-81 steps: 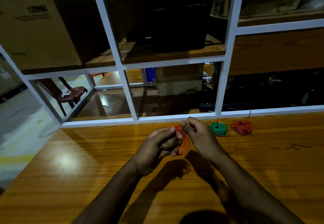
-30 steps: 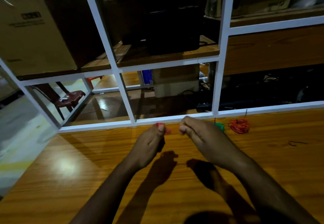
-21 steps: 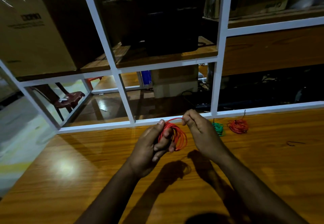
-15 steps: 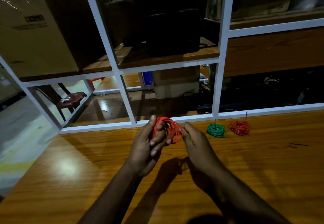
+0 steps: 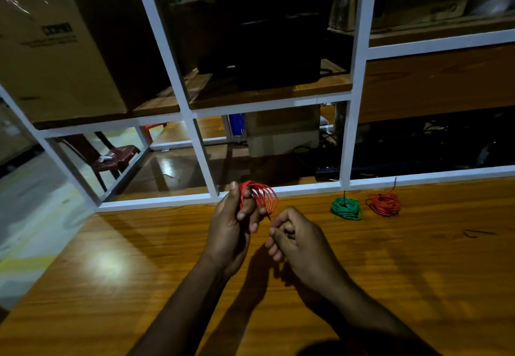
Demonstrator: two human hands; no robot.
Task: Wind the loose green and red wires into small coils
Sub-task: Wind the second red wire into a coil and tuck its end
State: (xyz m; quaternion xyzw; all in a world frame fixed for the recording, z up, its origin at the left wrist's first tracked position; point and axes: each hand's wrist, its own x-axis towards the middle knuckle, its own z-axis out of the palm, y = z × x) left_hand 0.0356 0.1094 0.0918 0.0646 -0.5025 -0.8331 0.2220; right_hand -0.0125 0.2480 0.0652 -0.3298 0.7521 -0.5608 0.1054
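My left hand (image 5: 231,233) holds a bundle of red wire loops (image 5: 262,196) wound round its raised fingers, above the wooden table (image 5: 404,277). The wire's dark end pokes down out of the loops. My right hand (image 5: 298,244) hovers just below and to the right, fingers curled, with no wire visible inside it. A finished green coil (image 5: 345,208) and a finished red coil (image 5: 384,203) lie side by side on the table at the far right.
A white metal frame (image 5: 206,171) runs along the table's far edge, with cardboard boxes and dark equipment on shelves behind it. A short dark wire scrap (image 5: 476,233) lies at the right of the table. Left of the table the floor drops away.
My right hand has dropped down and away from the red loops it was touching half a second ago. My left hand has kept the loops raised.
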